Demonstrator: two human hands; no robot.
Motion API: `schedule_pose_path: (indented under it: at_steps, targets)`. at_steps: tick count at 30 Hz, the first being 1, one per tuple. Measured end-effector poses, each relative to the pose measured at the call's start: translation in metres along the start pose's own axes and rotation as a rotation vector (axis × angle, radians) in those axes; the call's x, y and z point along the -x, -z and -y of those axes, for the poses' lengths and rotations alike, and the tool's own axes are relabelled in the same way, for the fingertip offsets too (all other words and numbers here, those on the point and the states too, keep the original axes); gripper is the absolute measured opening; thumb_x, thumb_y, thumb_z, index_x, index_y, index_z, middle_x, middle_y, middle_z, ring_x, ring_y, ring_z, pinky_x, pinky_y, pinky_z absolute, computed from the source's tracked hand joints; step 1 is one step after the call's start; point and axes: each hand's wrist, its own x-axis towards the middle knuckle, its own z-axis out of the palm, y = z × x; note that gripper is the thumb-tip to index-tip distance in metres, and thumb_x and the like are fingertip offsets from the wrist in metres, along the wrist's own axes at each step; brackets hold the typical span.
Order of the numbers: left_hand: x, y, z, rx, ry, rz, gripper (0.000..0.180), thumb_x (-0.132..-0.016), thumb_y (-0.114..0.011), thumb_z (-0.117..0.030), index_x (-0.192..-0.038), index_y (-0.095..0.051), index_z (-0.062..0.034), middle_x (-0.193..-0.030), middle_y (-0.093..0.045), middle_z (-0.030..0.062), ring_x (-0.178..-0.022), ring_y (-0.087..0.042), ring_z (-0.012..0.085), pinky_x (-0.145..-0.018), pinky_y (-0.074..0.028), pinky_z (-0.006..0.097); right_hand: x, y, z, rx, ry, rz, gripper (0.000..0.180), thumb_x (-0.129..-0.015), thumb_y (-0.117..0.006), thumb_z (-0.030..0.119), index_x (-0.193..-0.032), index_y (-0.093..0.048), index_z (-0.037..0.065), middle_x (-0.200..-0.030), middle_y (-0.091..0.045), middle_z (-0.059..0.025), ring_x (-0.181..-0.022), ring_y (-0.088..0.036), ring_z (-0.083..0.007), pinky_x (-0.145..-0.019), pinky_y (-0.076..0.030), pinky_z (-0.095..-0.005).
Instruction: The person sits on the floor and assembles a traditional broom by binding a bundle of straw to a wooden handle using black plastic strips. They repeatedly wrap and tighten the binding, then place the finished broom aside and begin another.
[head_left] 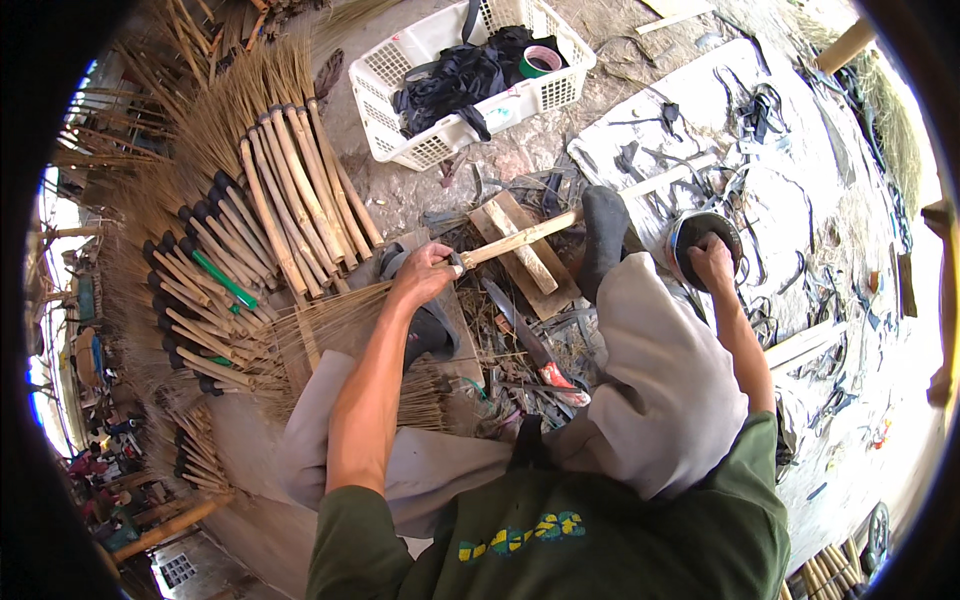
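Broom handle [520, 238] gripped in closed left hand [425, 272]; right hand [712, 262] well apart, fingers curled on black roll [690, 232].

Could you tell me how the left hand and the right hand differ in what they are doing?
The left hand grips a broom where the wooden handle meets the straw head; the right hand presses down on a dark roll of strapping. The left hand lies over the person's lap beside the pile of finished brooms; the right hand reaches out to the white sheet. Both are bare, each on one thing.
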Motion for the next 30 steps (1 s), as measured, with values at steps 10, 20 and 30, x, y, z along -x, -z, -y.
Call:
schedule_pose_path:
  at_steps: [10,20,30]
  targets:
    - [0.018,-0.007,0.006,-0.118,-0.152,-0.145,0.05,-0.081,-0.075,-0.04,-0.121,-0.067,-0.0108,-0.121,-0.071,0.0113,-0.114,-0.066,0.0291,-0.098,-0.05,0.04,-0.009,0.086,0.001,-0.419,0.18,-0.028,0.017,-0.084,-0.063,0.015,-0.093,-0.067,0.001,-0.076,-0.067,-0.0088,-0.065,-0.062,-0.0176,-0.06,-0.05,-0.0335]
    - [0.015,-0.017,0.013,-0.083,-0.188,-0.217,0.048,-0.079,-0.076,-0.038,-0.119,-0.067,-0.0133,-0.115,-0.073,0.0082,-0.11,-0.067,0.0287,-0.102,-0.042,0.044,0.014,0.12,0.244,-0.133,0.914,0.198,0.018,-0.086,-0.059,0.005,-0.1,-0.07,0.003,-0.096,-0.072,-0.0163,-0.089,-0.07,-0.0284,-0.081,-0.054,-0.0371]
    - [0.014,-0.023,0.016,0.029,-0.245,-0.281,0.044,-0.079,-0.076,-0.026,-0.12,-0.062,-0.0157,-0.113,-0.072,0.0036,-0.109,-0.066,0.0233,-0.099,-0.038,0.042,0.163,-0.116,0.3,-0.62,0.932,-0.021,0.029,-0.085,-0.072,0.008,-0.106,-0.053,0.005,-0.093,-0.066,-0.0177,-0.082,-0.066,-0.0405,-0.069,-0.052,-0.0465]
